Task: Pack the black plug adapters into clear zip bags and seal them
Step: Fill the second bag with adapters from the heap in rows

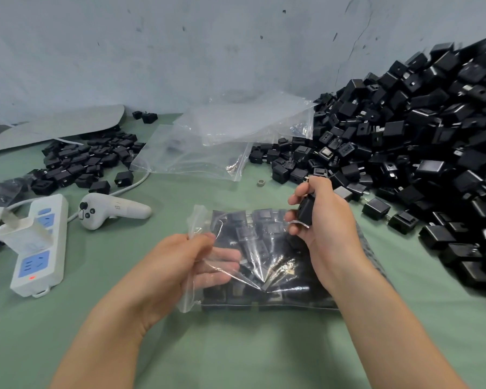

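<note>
A clear zip bag (264,279) lies on the green table in front of me, holding several black plug adapters. My left hand (180,262) grips the bag's open left edge, with fingers inside the mouth. My right hand (320,220) holds a black plug adapter (306,210) above the bag's upper right part, fingers curled round it. A large heap of loose black adapters (421,141) rises at the right against the wall.
Spare empty clear bags (236,130) lie at the back centre. A smaller pile of adapters (87,161) sits at the left. A white power strip (37,248) and a white handheld controller (110,209) lie at the left. A small ring (261,182) rests near the bags.
</note>
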Motion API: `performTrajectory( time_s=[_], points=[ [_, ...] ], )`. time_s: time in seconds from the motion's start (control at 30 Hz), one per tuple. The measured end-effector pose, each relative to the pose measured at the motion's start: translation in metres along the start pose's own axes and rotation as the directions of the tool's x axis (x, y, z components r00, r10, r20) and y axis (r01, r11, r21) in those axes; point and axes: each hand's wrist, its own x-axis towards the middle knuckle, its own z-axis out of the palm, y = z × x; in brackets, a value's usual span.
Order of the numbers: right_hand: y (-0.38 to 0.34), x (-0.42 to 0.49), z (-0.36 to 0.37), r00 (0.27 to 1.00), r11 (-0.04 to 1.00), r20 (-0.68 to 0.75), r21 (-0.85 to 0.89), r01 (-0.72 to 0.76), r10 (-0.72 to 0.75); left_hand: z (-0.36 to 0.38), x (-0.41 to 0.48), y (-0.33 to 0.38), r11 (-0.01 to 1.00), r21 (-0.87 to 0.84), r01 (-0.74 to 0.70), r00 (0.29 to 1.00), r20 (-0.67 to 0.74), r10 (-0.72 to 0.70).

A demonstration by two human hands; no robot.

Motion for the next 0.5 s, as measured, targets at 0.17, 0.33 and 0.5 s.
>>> performTrajectory(
  time_s=[0.17, 0.33, 0.5],
  points=[
    [-0.0003, -0.0001, -0.0006, 1.0, 1.0, 0.009, -0.005, -0.014, 0.014, 0.0017, 0.0019, -0.0006, 0.998, -0.052, 0.028, 0.999, 0.038, -0.026],
    [0.0002, 0.0005, -0.0002, 1.0, 1.0, 0.004, -0.015, -0.008, 0.008, 0.0033, 0.0036, -0.0011, 0.998, 0.04, 0.047, 0.998, 0.049, -0.049],
    [-0.0003, 0.0007, -0.0005, 1.0, 1.0, 0.002, -0.022, 0.003, -0.003, 0.0071, 0.0058, -0.0008, 0.993, 0.102, 0.061, 0.994, 0.085, -0.07]
  ],
)
